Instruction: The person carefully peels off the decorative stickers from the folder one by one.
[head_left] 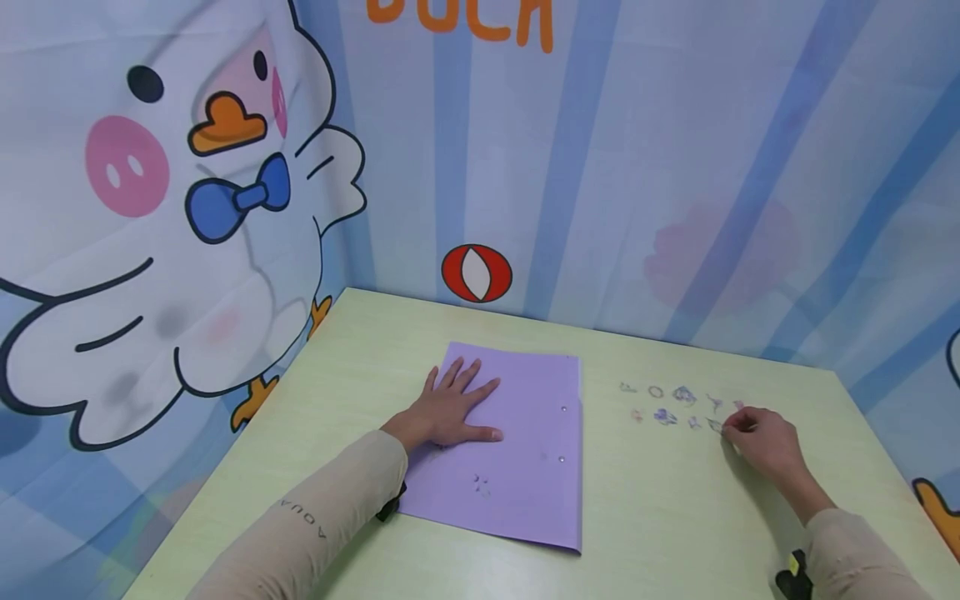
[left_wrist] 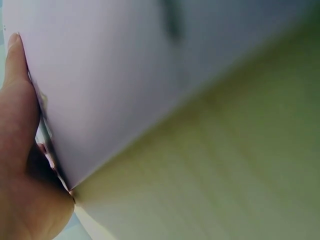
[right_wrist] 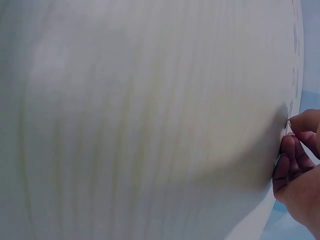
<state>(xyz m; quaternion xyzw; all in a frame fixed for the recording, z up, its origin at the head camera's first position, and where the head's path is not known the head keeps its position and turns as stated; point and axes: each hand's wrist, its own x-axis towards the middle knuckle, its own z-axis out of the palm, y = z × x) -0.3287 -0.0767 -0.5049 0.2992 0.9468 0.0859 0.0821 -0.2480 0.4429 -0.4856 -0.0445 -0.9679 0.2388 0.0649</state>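
My left hand (head_left: 450, 412) lies flat with spread fingers on a purple folder (head_left: 525, 492), pressing it on the table. In the left wrist view, the left hand (left_wrist: 20, 135) runs along the left side, beside the folder's pale surface (left_wrist: 100, 75). At the right, my right hand (head_left: 768, 442) has thumb and index finger together at the edge of a small leaf-shaped sticker (head_left: 715, 425). Several other small stickers lie in two rows, among them a purple one (head_left: 664, 417) and a ring-shaped one (head_left: 656, 392). In the right wrist view, the right hand (right_wrist: 302, 150) pinches at the table surface.
The pale wooden table (head_left: 637, 517) reaches back to a blue striped cloth (head_left: 510, 167) with a duck picture. Small dark marks (head_left: 481, 483) show on the folder's lower part, and two small round spots (head_left: 564, 408) sit near its right edge.
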